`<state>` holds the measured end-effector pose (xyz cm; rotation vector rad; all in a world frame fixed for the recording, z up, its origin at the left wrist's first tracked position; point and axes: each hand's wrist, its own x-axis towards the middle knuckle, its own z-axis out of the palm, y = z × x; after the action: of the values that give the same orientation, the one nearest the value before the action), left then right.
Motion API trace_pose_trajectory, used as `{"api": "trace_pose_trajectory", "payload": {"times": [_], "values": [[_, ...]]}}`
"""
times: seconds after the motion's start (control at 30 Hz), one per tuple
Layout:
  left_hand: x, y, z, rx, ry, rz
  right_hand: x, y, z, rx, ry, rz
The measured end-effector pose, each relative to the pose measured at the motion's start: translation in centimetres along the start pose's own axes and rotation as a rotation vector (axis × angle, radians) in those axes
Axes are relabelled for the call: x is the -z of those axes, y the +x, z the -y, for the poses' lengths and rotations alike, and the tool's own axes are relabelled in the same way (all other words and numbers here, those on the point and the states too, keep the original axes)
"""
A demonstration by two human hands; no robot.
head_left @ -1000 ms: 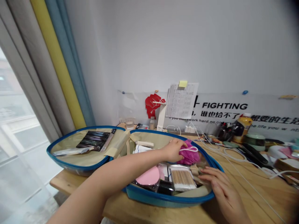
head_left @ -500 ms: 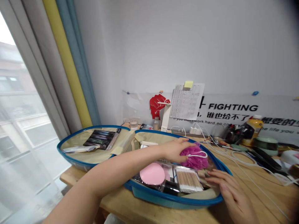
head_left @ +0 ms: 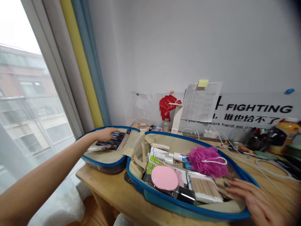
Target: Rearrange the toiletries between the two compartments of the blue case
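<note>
A small blue-rimmed suitcase (head_left: 196, 213) lies opened out on a wooden table. My left hand (head_left: 105, 134) is over its left half, fingers stretched above a flat black pack (head_left: 117, 142) of slim dark sticks; whether they touch it I cannot tell. My right hand (head_left: 250, 194) rests at the right rim of the other half, fingers extended and holding nothing. Inside that half are a purple bath puff (head_left: 208, 160) with a white loop, a pink oval item (head_left: 164, 178), a pack of cotton swabs (head_left: 205, 188) and a toothpaste tube (head_left: 181, 157).
White cables (head_left: 265, 166) run over the table (head_left: 105, 182) on the right. A yellow bottle (head_left: 283, 135) stands at the far right. Behind the case are a white lamp (head_left: 176, 119) and a small glass jar (head_left: 166, 125). Curtains (head_left: 81, 62) and a window are at left.
My left hand has left the bath puff and moved left to the black pack. My right hand stays at the case's rim. The view has turned slightly left.
</note>
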<state>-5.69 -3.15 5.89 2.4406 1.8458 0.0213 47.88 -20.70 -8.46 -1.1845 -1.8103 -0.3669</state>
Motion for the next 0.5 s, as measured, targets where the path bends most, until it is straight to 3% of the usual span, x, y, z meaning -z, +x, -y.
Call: {"api": "trace_pose_trajectory", "payload": {"times": [0.1,0.17,0.33,0.5], "values": [[-1.5,-1.5,5.0,0.132,0.156,0.276,-0.2,-0.2,-0.1,-0.062,0.040,-0.014],[-2.9,-2.3,6.5,0.184,0.191,0.316,-0.3,-0.2,0.3,-0.090,0.058,-0.029],[-5.6,-2.7,6.7,0.290,0.269,0.208,-0.2,0.3,1.4,-0.107,0.085,-0.047],[-6.5,-2.8,6.5,0.297,0.276,0.097,0.1,0.7,1.5,-0.040,0.054,-0.050]]}}
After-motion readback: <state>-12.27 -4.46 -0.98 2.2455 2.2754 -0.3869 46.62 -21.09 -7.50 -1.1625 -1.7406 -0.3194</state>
